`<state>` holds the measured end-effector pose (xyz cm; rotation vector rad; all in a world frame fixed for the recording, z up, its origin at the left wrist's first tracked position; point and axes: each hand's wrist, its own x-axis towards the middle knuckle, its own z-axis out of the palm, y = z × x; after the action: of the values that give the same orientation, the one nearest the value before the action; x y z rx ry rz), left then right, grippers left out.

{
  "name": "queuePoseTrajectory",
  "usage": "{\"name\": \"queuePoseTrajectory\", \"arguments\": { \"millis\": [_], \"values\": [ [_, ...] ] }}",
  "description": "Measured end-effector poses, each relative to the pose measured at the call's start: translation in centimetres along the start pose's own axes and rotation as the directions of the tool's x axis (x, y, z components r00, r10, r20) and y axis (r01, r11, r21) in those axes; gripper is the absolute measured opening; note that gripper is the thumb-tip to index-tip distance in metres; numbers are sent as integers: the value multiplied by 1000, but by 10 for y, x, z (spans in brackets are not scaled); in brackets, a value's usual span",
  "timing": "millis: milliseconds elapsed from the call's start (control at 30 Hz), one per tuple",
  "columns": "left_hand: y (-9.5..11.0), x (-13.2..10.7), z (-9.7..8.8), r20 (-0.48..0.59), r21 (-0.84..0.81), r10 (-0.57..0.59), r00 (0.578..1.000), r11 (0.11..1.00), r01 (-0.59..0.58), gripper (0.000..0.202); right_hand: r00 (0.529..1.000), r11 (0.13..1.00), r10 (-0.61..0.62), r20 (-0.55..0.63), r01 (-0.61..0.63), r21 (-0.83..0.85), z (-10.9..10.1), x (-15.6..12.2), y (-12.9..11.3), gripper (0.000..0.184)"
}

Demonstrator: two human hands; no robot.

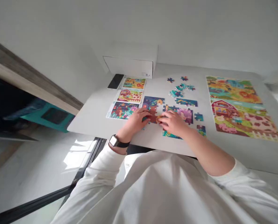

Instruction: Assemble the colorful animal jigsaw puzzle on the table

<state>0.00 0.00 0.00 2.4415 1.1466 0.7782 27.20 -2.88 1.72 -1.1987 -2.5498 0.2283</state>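
On the table, a partly joined jigsaw puzzle section in dark blue and red-brown lies in front of me. My left hand has its curled fingers and thumb on the lower left edge of this section. My right hand pinches a small orange-brown puzzle piece against the section's lower right edge; the fingers partly hide it. Close by the right hand lies another joined section with a purple animal. A colourful bottom section shows partly beneath my right hand.
Loose puzzle pieces lie behind, with a joined strip nearer. Single pieces sit to the right. Finished-looking farm and safari pictures lie far right. At left are a reference sheet, a phone and a white box.
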Motion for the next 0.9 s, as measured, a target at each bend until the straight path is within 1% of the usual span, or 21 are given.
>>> {"name": "queuePoseTrajectory", "arguments": {
  "millis": [100, 167, 233, 267, 300, 367, 433, 500, 600, 700, 800, 900],
  "values": [
    [-1, 0, 2, -1, 12, -17, 1000, 1000, 17, 23, 996, 999, 33, -81, -29, 44, -7, -3, 11, 33],
    [0, 0, 2, -13, 15, -23, 1000, 1000, 23, 22, 985, 995, 86, -148, -77, 68, -16, -7, 21, 38],
    [2, 0, 1, -28, 10, -19, 999, 1000, 19, 22, 966, 987, 153, -208, -138, 89, -28, -14, 30, 37],
    [3, 0, 1, -32, 3, -8, 999, 1000, 8, 23, 959, 982, 183, -217, -165, 96, -33, -17, 34, 34],
    [4, 0, 0, -32, -8, 10, 999, 1000, -10, 24, 956, 977, 205, -210, -188, 101, -37, -21, 37, 31],
    [7, 1, 0, -16, -37, 60, 998, 997, -61, 26, 962, 972, 228, -153, -215, 100, -42, -26, 39, 27],
    [8, 3, 1, 7, -60, 102, 995, 993, -101, 27, 969, 970, 234, -80, -226, 88, -41, -29, 38, 27],
    [8, 4, 3, 30, -64, 124, 992, 990, -122, 27, 972, 971, 231, -37, -227, 74, -37, -28, 34, 27],
    [8, 6, 6, 45, -59, 147, 988, 988, -144, 27, 978, 975, 210, 3, -210, 71, -30, -26, 30, 29],
    [7, 7, 6, 53, -70, 163, 985, 985, -159, 25, 979, 978, 197, 47, -200, 67, -25, -24, 30, 26],
    [8, 8, 6, 60, -83, 150, 987, 986, -145, 24, 978, 979, 190, 85, -195, 58, -24, -24, 31, 22],
    [8, 8, 6, 53, -87, 149, 987, 986, -144, 22, 976, 978, 195, 92, -201, 52, -24, -23, 32, 23]
  ]
}}
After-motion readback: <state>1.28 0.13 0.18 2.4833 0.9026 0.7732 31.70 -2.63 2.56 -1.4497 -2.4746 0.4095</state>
